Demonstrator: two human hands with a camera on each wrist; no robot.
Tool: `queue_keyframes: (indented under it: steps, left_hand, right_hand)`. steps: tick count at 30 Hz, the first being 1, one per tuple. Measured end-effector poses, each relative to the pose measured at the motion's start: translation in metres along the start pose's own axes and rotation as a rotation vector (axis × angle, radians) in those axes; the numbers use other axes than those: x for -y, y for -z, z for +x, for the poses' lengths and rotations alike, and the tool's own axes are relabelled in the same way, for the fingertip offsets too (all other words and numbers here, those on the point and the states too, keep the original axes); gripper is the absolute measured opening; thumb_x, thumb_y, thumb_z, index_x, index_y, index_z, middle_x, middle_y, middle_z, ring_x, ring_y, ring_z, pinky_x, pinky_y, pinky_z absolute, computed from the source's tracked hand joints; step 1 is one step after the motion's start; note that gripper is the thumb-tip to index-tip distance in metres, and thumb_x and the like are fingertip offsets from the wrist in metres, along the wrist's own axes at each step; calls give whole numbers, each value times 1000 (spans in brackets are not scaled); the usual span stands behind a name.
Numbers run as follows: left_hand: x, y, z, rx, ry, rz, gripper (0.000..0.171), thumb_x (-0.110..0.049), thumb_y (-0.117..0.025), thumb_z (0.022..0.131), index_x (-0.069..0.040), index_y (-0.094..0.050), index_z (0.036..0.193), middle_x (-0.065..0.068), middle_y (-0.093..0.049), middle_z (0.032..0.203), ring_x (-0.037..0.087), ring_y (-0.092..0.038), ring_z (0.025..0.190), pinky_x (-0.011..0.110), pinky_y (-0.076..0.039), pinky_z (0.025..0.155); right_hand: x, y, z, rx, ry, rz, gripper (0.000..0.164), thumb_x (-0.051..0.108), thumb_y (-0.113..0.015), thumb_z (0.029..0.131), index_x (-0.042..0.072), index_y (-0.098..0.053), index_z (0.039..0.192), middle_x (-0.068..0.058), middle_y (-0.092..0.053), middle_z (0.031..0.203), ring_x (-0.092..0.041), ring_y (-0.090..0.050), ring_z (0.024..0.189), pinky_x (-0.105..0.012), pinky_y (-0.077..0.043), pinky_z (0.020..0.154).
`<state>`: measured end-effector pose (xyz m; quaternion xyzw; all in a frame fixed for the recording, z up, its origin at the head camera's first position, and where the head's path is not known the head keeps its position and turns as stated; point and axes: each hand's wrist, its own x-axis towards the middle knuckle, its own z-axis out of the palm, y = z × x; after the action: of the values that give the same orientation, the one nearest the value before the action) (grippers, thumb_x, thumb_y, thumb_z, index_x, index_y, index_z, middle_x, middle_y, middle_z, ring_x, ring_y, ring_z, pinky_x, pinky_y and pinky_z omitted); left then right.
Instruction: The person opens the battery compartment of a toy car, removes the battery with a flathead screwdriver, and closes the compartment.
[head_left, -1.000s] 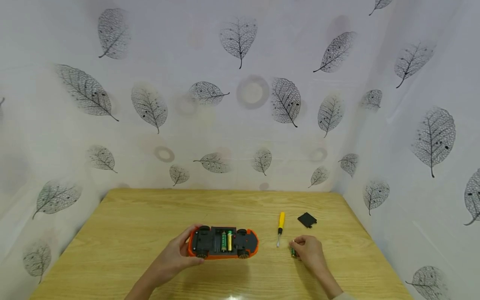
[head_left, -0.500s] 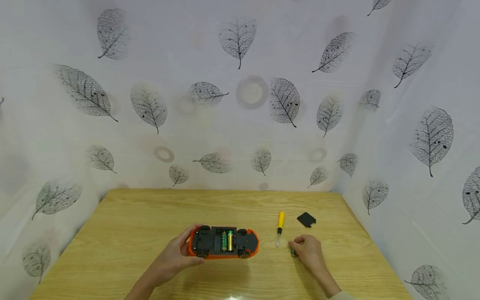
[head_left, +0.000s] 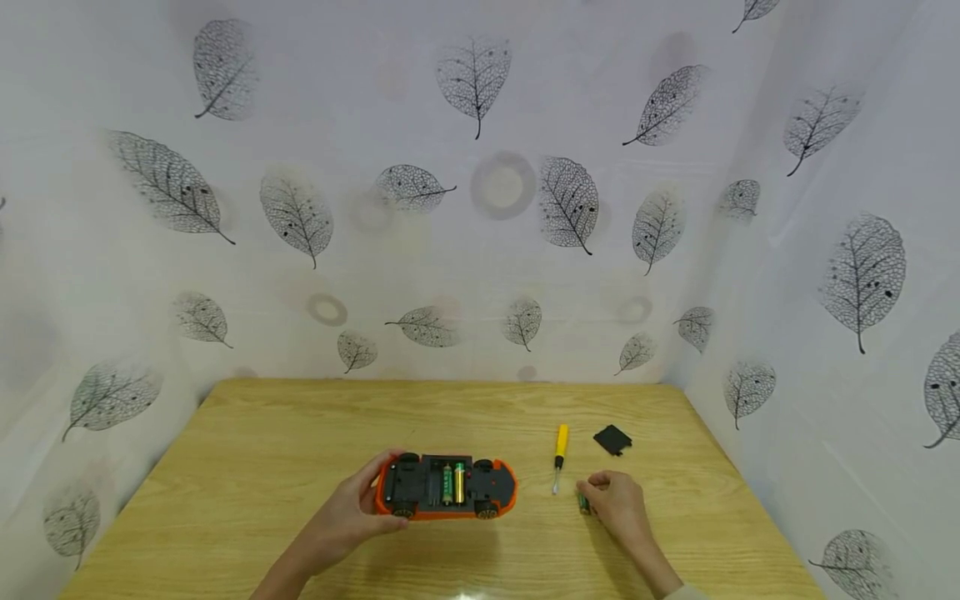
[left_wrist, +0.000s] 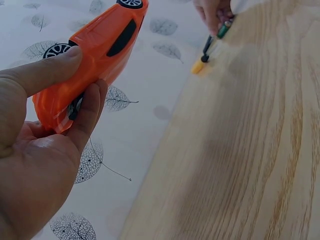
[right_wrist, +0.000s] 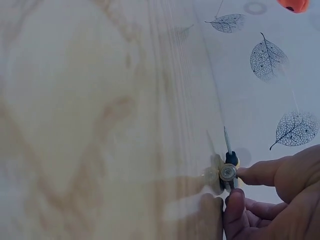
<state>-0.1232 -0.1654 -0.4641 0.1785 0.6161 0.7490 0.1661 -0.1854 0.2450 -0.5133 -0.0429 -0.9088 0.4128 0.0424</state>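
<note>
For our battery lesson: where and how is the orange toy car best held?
Probably grip the toy car by its squarer end, from the left, across its width, as the left hand does: that leaves the central open battery compartment uncovered.

Left grip [head_left: 348,508] is clamped on one end of the toy car [head_left: 447,486]: thumb [left_wrist: 50,70] along the car's near side, fingers [left_wrist: 89,107] bent round the far side, palm turned toward it. Left forearm bare as far as visible, coming in from the near-left of the car and slanting up to it.

Right grip [head_left: 617,500] sits to the right of the car, well apart and lower. Back of hand up, thumb and a finger in a pinch, other fingers curled in behind. Right forearm slants in from the near-right of the car, wrist bare, pale sleeve cuff [head_left: 686,593] just showing.
</note>
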Motion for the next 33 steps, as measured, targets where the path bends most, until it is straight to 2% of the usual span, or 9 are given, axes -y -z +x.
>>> queue_keyframes:
  steps: [7, 11, 19, 26, 33]
  left_hand:
    - [1, 0, 0, 11, -7, 7, 98, 3, -76, 91, 8, -8, 161, 41, -16, 159, 19, -61, 126, 38, -59, 95]
    - [2, 0, 0, 18, -11, 6, 97, 3, -76, 91, 8, -9, 161, 41, -16, 159, 19, -60, 127, 38, -59, 95]
    - [3, 0, 2, 24, -15, 2, 98, 3, -76, 91, 8, -7, 161, 42, -14, 159, 17, -61, 125, 37, -59, 95]
    - [2, -1, 3, 12, -12, 14, 99, 4, -76, 90, 9, -8, 161, 42, -15, 159, 18, -62, 124, 37, -59, 94]
    - [2, -2, 3, 19, -15, 15, 99, 4, -76, 90, 9, -7, 161, 42, -17, 159, 17, -62, 124, 36, -59, 94]
  right_hand:
    - [4, 4, -1, 12, -56, 10, 38, 22, -72, 97, -13, -70, 110, -6, -72, 80, -15, -64, 64, -27, -50, 51]
    - [9, 9, -2, -20, -25, 11, 38, 22, -71, 99, -12, -69, 116, -8, -70, 88, -17, -62, 74, -26, -51, 57]
    - [30, 14, -2, -76, 119, 43, 34, 23, -73, 98, -4, -72, 120, -5, -70, 96, -16, -62, 84, -25, -54, 67]
    - [67, 12, -16, -128, 320, 94, 23, 12, -79, 92, -2, -75, 110, -4, -71, 94, -13, -63, 81, -23, -55, 68]
    - [102, 0, -34, -80, 497, 141, 21, 7, -84, 86, 12, -77, 105, 4, -70, 100, -17, -62, 85, -27, -56, 70]
